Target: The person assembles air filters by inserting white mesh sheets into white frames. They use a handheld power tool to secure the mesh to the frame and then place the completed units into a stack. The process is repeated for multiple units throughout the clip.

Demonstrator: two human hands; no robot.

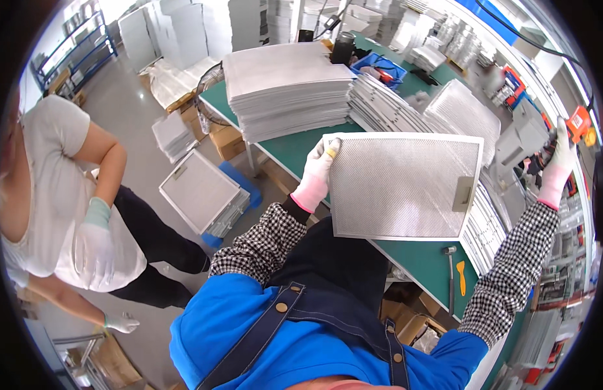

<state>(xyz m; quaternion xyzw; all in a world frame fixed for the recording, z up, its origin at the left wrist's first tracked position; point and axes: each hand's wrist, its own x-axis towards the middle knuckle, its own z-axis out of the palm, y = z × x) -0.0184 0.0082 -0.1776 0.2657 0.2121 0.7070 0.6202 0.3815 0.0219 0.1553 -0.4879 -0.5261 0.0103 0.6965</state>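
Note:
My gloved left hand grips the upper left corner of a flat metal mesh filter panel, thumb on its face. The panel has a pale frame and a small recessed latch plate near its right edge. It is held tilted above the green table. Far out to the right, my gloved right hand is raised and closed at an orange corded power tool. Its fingers are partly hidden, and the tool's kind is unclear. Below the panel, a hammer and a yellow scraper lie on the table.
Tall stacks of mesh panels and a slanted row of panels stand on the green table. A blue bin sits behind them. On the left stands a co-worker beside more stacked panels. Black cable hangs at upper right.

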